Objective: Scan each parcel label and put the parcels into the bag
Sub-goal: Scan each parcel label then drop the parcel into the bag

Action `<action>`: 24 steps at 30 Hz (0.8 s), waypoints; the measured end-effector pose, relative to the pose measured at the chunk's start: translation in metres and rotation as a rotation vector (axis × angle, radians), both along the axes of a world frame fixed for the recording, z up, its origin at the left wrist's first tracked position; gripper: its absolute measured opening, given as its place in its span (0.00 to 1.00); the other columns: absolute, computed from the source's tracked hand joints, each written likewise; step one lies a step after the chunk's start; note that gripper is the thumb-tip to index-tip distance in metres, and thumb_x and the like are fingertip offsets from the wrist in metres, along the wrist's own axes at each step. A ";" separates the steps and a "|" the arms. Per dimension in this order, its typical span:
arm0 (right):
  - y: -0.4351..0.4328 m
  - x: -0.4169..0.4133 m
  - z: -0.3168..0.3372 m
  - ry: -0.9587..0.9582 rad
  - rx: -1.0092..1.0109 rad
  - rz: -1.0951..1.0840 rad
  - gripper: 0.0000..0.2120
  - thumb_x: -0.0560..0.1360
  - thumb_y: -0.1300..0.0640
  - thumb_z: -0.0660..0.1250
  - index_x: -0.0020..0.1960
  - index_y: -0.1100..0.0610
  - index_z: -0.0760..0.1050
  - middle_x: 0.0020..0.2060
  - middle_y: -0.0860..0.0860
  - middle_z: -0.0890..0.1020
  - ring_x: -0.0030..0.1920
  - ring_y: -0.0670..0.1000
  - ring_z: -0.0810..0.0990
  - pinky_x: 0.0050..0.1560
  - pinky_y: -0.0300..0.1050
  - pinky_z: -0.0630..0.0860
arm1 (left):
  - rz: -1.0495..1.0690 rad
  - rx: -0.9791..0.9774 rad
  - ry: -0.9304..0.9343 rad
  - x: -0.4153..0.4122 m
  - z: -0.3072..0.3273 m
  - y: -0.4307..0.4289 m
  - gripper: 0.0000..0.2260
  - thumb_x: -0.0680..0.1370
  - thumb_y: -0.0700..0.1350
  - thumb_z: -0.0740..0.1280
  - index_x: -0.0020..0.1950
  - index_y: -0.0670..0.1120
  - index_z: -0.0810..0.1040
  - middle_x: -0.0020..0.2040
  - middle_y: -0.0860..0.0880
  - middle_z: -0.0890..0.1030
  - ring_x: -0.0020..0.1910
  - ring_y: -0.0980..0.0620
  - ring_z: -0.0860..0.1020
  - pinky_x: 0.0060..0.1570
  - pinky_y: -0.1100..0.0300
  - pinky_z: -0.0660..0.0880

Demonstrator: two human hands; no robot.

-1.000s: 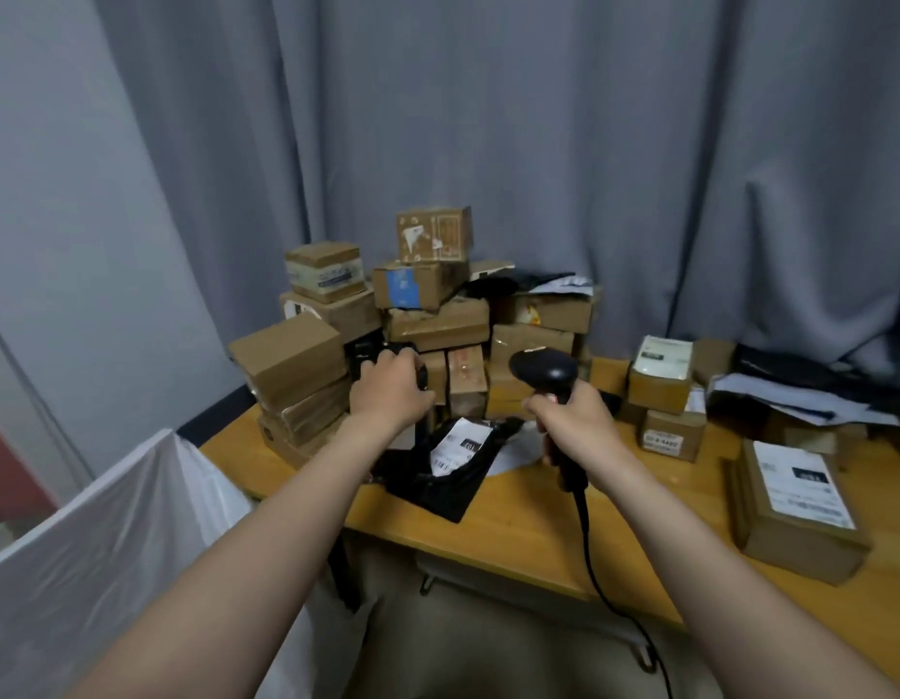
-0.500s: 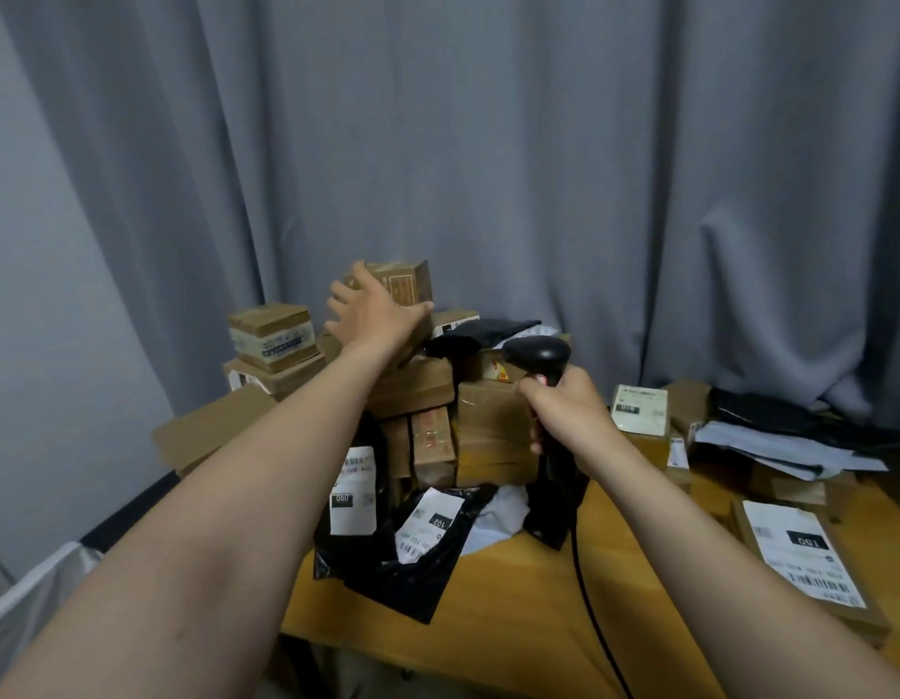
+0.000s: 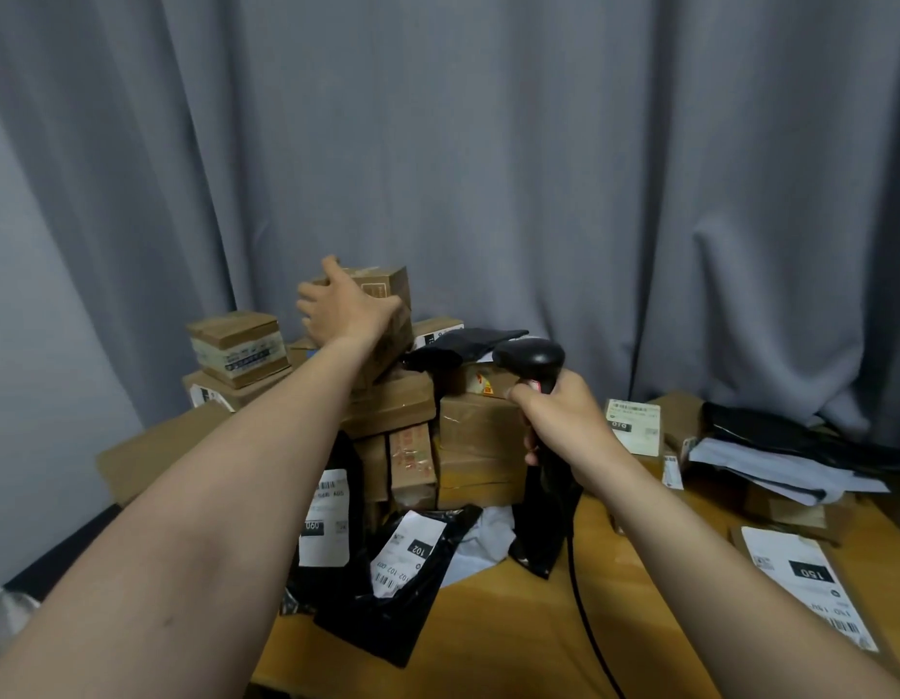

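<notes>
Head view. Looks down on a pile of cardboard boxes (image 3: 481, 436) stacked on a wooden table (image 3: 513, 643), with a grey curtain (image 3: 488, 143) behind the pile.

At the very top of the pile, grips a small brown box (image 3: 392, 287) with the left hand (image 3: 347, 310): fingers curled over its far upper edge, thumb spread along the near face. Cannot tell whether the box is lifted clear of the pile or resting on it.

Just in front of the pile's right side, holds a black scanner (image 3: 531, 355) in the right hand (image 3: 564, 416), fingers wrapped tight round the handle, the scanner head above the fist and turned toward the pile. From the handle, trails a black cable (image 3: 589, 623) down over the table toward the near edge.

Against the pile's front foot, shows two black mailers: one upright with a white label marked 060 (image 3: 327, 517), one lying flat with a label marked 102 (image 3: 412, 552).

Right of the pile, finds a small box with a white label (image 3: 632, 426), then a heap of soft black and pale mailers (image 3: 791, 461), and nearer the camera a flat parcel labelled 150 (image 3: 801, 582).

Far left of the pile and lower, at the frame's corner, catches only a pale edge of a bag (image 3: 1, 612).
</notes>
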State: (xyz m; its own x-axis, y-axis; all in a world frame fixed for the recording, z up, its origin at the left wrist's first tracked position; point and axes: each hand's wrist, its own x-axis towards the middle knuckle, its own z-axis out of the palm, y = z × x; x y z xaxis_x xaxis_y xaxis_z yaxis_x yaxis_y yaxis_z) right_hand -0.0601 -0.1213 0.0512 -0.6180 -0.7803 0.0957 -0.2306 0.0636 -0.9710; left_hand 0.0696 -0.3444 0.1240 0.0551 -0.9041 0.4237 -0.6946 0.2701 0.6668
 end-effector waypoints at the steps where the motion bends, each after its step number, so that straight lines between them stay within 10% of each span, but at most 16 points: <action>1: 0.000 0.000 -0.001 -0.003 0.000 0.002 0.06 0.78 0.56 0.69 0.46 0.57 0.73 0.28 0.54 0.75 0.25 0.54 0.76 0.31 0.48 0.77 | -0.012 -0.033 0.015 0.001 0.000 0.001 0.41 0.68 0.61 0.78 0.74 0.51 0.64 0.72 0.38 0.65 0.71 0.34 0.66 0.67 0.41 0.69; 8: 0.012 0.006 0.003 -0.014 -0.056 -0.012 0.07 0.79 0.56 0.68 0.44 0.55 0.73 0.23 0.51 0.75 0.27 0.57 0.78 0.34 0.50 0.78 | -0.291 -0.128 0.263 0.012 0.004 0.046 0.34 0.67 0.61 0.78 0.68 0.55 0.69 0.68 0.46 0.69 0.65 0.46 0.71 0.64 0.55 0.72; 16: 0.051 0.022 0.018 -0.211 -0.300 -0.087 0.06 0.81 0.58 0.70 0.55 0.59 0.76 0.44 0.60 0.83 0.35 0.55 0.84 0.38 0.55 0.84 | -0.769 0.830 1.200 0.044 -0.021 0.153 0.21 0.75 0.56 0.74 0.64 0.47 0.79 0.57 0.42 0.85 0.59 0.41 0.83 0.54 0.45 0.82; 24: 0.097 0.041 0.020 -0.210 -0.489 -0.149 0.11 0.79 0.54 0.74 0.61 0.53 0.79 0.49 0.47 0.88 0.48 0.43 0.88 0.48 0.48 0.86 | -0.980 1.221 1.291 0.072 -0.053 0.226 0.24 0.79 0.58 0.67 0.68 0.44 0.78 0.59 0.34 0.83 0.65 0.31 0.78 0.70 0.39 0.71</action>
